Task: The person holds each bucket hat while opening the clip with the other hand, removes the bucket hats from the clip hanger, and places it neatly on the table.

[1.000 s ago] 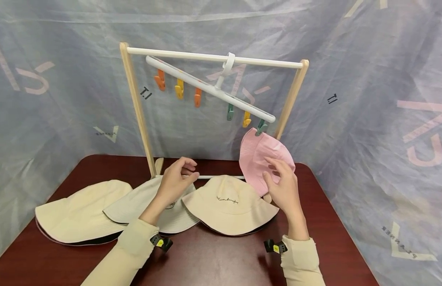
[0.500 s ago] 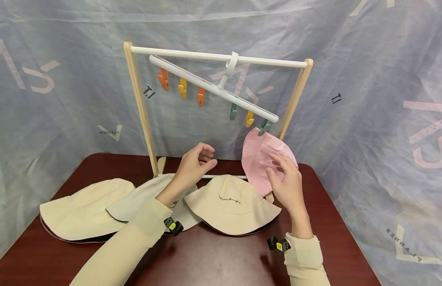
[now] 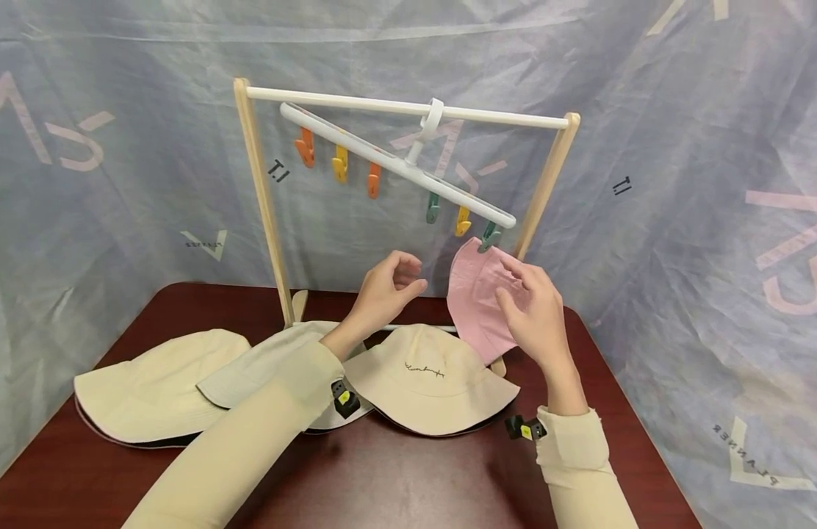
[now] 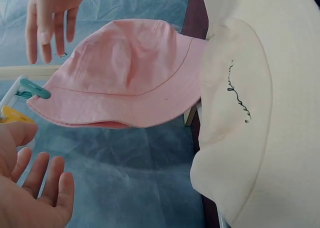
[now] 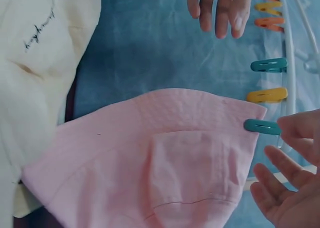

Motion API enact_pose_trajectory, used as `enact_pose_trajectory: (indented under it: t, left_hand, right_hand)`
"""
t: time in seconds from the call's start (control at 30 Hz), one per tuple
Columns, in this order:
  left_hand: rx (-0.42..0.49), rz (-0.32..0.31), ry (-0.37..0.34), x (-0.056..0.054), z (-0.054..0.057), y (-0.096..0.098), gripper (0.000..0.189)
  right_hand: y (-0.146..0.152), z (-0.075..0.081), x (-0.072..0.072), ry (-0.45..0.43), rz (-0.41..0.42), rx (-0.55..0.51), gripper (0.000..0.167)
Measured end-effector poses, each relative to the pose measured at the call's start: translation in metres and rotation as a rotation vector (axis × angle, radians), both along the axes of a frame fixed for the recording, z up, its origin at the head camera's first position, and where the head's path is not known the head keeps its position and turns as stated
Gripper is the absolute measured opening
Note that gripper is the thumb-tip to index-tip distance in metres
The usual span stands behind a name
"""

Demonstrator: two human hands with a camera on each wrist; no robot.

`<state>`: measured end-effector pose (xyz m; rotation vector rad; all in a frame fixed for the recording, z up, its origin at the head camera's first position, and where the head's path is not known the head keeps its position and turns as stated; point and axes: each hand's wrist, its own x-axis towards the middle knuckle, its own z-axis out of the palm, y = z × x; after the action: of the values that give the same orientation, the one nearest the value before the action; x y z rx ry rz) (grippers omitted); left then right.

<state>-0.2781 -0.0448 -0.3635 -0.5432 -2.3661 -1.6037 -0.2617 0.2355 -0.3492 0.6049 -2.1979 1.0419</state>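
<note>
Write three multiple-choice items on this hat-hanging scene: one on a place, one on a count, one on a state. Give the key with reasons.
1. Where does the pink hat hang?
A. from the green clip at the hanger's low end
B. from an orange clip
C. on the table

2. How many cream hats lie on the table?
A. one
B. three
C. five

3. How is the left hand?
A. gripping a clip
B. pressing a hat
C. raised, holding nothing

Key: 1 A, the green clip pinches its brim. 2 B, three lie side by side, among them the embroidered hat. 3 C, its fingers curl loosely in the air.
</note>
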Motion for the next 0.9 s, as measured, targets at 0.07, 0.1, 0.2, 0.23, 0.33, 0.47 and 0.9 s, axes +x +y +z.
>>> enact_pose_trajectory:
  t: [0.07, 0.1, 0.2, 0.23, 0.33, 0.47, 0.9]
  left_hand:
    - [0.003, 0.002, 0.002, -0.003, 0.002, 0.004, 0.033]
    - [0.005, 0.005, 0.0, -0.004, 0.003, 0.006, 0.033]
    - [0.006, 0.018, -0.012, -0.008, 0.005, 0.011, 0.033]
    - [0.001, 0.024, -0.017, -0.01, 0.006, 0.013, 0.033]
    - [-0.01, 0.029, -0.022, -0.013, 0.007, 0.017, 0.034]
    - [-0.007, 0.026, -0.035, -0.016, 0.007, 0.024, 0.034]
    - [0.016, 0.067, -0.029, -0.031, 0.007, 0.05, 0.041]
  right_hand:
    - [0.001, 0.004, -0.004, -0.007, 0.0, 0.016, 0.05]
    - [0.002, 0.007, -0.006, -0.01, -0.001, 0.023, 0.051]
    - [0.003, 0.013, -0.011, -0.02, -0.019, 0.04, 0.05]
    - [0.003, 0.015, -0.012, -0.022, -0.024, 0.047, 0.05]
    - [0.004, 0.021, -0.016, -0.041, -0.032, 0.06, 0.051]
    - [0.006, 0.028, -0.02, -0.076, -0.031, 0.067, 0.05]
    - [0.007, 0.042, -0.033, -0.238, 0.016, 0.033, 0.05]
